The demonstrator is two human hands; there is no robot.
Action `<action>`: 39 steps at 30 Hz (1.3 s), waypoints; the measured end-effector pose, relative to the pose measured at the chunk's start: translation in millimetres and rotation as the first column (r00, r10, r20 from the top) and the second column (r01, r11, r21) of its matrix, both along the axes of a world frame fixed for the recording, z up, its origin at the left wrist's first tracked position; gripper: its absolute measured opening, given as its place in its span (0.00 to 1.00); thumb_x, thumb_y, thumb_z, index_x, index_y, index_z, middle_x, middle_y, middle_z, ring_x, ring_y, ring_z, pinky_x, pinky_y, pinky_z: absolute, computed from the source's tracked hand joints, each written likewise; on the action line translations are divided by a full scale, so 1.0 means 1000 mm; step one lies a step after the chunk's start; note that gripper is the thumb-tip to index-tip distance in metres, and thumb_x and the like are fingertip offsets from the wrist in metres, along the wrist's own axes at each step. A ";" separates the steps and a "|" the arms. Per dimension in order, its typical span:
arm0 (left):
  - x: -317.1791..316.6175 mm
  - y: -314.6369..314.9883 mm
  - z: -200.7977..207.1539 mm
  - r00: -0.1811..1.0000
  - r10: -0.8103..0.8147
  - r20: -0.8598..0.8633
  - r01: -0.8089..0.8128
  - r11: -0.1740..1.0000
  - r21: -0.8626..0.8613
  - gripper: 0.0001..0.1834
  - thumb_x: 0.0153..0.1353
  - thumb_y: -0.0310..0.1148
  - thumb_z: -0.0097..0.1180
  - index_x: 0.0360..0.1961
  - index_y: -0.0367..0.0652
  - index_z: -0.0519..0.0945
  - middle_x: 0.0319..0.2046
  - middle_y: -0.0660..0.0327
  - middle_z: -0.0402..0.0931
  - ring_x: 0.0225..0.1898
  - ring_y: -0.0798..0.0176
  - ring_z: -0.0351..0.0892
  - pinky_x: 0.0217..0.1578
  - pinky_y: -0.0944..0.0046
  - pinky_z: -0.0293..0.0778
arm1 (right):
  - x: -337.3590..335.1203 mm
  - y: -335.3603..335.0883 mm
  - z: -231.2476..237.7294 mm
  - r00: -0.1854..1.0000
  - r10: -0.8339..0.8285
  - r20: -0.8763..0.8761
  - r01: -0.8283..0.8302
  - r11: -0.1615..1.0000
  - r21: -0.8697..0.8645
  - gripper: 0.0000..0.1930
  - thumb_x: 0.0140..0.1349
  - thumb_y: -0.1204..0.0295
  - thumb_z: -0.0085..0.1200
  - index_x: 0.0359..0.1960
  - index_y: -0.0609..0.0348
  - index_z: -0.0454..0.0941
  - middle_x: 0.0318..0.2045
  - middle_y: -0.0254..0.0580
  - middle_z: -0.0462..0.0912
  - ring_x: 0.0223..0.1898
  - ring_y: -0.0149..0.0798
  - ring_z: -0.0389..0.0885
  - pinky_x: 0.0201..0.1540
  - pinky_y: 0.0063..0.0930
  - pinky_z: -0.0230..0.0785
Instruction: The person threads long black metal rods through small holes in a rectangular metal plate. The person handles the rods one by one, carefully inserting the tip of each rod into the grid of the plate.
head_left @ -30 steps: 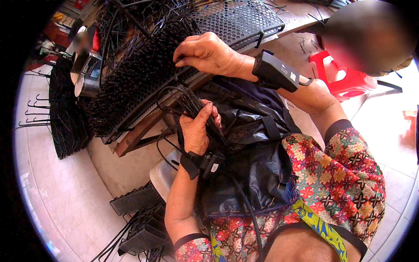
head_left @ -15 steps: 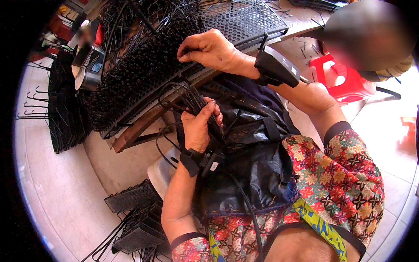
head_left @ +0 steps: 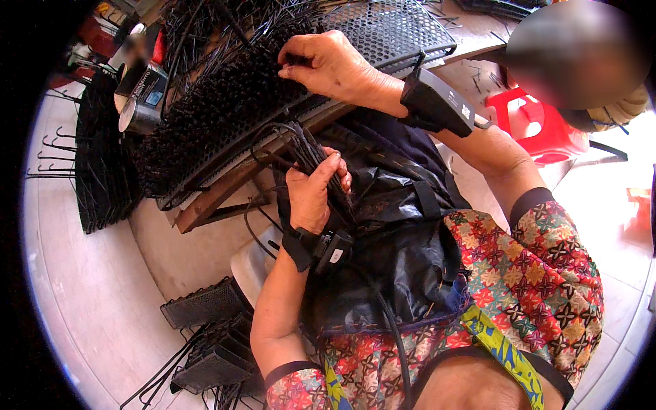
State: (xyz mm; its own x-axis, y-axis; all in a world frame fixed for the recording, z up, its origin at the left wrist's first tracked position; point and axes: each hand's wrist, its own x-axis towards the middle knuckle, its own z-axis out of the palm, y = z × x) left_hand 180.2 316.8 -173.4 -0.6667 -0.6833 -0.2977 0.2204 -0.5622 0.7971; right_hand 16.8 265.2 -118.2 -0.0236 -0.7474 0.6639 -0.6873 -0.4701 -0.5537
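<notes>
My left hand [head_left: 313, 195] is wrapped round a bundle of thin black strips [head_left: 307, 149], which slants up toward the table edge in front of my lap. Above and to the right, my right hand [head_left: 336, 70] hovers over a perforated black metal panel [head_left: 386, 29]. Its thumb and fingers are curled together at the tips; whether a strip sits between them is too dark to tell. Dense rows of short black pieces [head_left: 205, 113] stand upright in the panel's holes, just left of those fingertips. A dark band with a small box is strapped to each wrist.
Loose black strips [head_left: 273, 12] lie heaped behind the panel. A metal can [head_left: 140, 117] and a box stand at the left. Black racks with hooked wires [head_left: 102, 164] are stacked on the floor, more baskets [head_left: 215, 355] lower down. A person sits beyond a red stool [head_left: 536, 130].
My right hand has risen slightly, still over the panel, its fingers curled. The left hand keeps its hold on the bundle. The whole view has shifted a little.
</notes>
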 end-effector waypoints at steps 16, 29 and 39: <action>-0.002 0.000 -0.002 0.998 -0.031 -0.054 0.034 0.998 0.058 0.04 0.50 0.26 0.51 0.28 0.39 0.71 0.17 0.60 0.69 0.16 0.66 0.69 0.16 0.70 0.66 | -0.013 0.003 -0.022 0.969 -0.077 -0.234 0.043 0.988 -0.148 0.13 0.48 0.76 0.50 0.37 0.63 0.68 0.22 0.43 0.76 0.24 0.45 0.76 0.27 0.30 0.69; -0.002 0.002 0.004 0.987 -0.133 -0.089 0.141 0.986 0.084 0.05 0.50 0.26 0.51 0.28 0.37 0.70 0.17 0.59 0.68 0.16 0.65 0.68 0.16 0.70 0.64 | -0.003 0.002 0.001 0.834 0.028 -0.552 0.034 0.994 0.101 0.10 0.49 0.70 0.47 0.25 0.68 0.66 0.12 0.52 0.70 0.19 0.52 0.73 0.19 0.38 0.64; 0.000 0.003 0.006 0.967 -0.215 -0.140 0.223 0.973 0.050 0.08 0.47 0.27 0.54 0.28 0.36 0.70 0.17 0.59 0.67 0.15 0.64 0.67 0.15 0.69 0.64 | 0.000 0.059 -0.009 0.805 0.110 0.583 -0.476 0.706 0.525 0.20 0.46 0.68 0.58 0.37 0.70 0.71 0.21 0.37 0.77 0.21 0.25 0.71 0.23 0.19 0.65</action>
